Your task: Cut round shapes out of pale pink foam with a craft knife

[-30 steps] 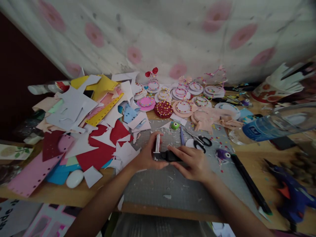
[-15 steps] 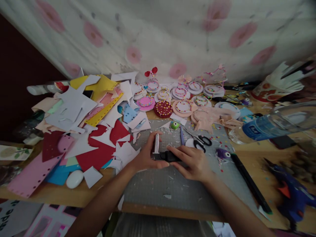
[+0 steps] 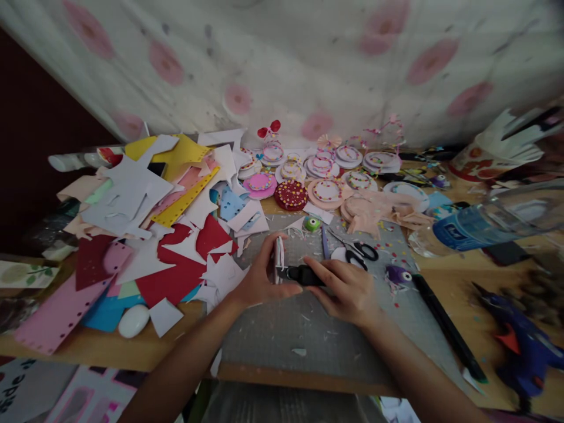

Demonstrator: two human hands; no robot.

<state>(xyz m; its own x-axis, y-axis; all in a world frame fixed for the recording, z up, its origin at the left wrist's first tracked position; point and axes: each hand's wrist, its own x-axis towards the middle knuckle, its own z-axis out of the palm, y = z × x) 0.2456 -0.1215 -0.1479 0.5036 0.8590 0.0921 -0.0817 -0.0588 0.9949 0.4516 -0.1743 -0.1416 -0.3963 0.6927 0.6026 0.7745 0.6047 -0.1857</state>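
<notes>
Left hand (image 3: pixel 258 281): closed around a small white upright piece (image 3: pixel 279 260), thumb on its near side, fingers curled over its far side. The piece is held on edge above the grey cutting mat (image 3: pixel 304 335), near the mat's middle.

Right hand (image 3: pixel 348 291): clamped on a black tool (image 3: pixel 302 275), fingers laid along its top. The tool's left end is pressed against the white piece. What kind of tool it is cannot be told.

Against the frame half a second before: the tool is seen a little farther from the near edge and slightly tilted, with more of its left tip exposed; the right index finger is stretched farther along it. The left hand is found in nearly the same place, and the white piece is unchanged in its upright stance.

On the mat beyond the hands: black-handled scissors (image 3: pixel 359 254), a small green roll (image 3: pixel 312 223), a purple googly-eyed figure (image 3: pixel 396 275) to the right.

Left of the mat: a heap of cut paper scraps (image 3: pixel 145 223) in red, white, yellow, pink and blue. Far side: decorated round discs (image 3: pixel 324 176) laid in rows. Right: a clear bottle with blue label (image 3: pixel 484 226) lying on its side, a blue glue gun (image 3: pixel 520 346) near the right edge. None of these is noted as moved.
</notes>
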